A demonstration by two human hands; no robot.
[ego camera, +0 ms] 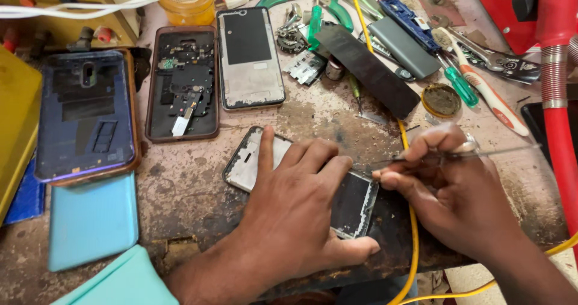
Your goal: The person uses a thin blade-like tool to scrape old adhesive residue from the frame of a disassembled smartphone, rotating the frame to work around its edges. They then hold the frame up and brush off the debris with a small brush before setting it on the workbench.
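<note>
Near the front edge of the workbench (180, 184), my left hand (289, 214) presses flat on the open phone frame (355, 205) so it stays put while my right hand (451, 190) pinches thin tweezers (457, 155) tight against it.

Your hands worked on an opened phone frame on the desk.
Your left hand (295, 205) pressed the phone frame (355, 205) flat on the worn desk (180, 184); your right hand (454, 190) pinched thin tweezers (475, 153) at its edge.
</note>
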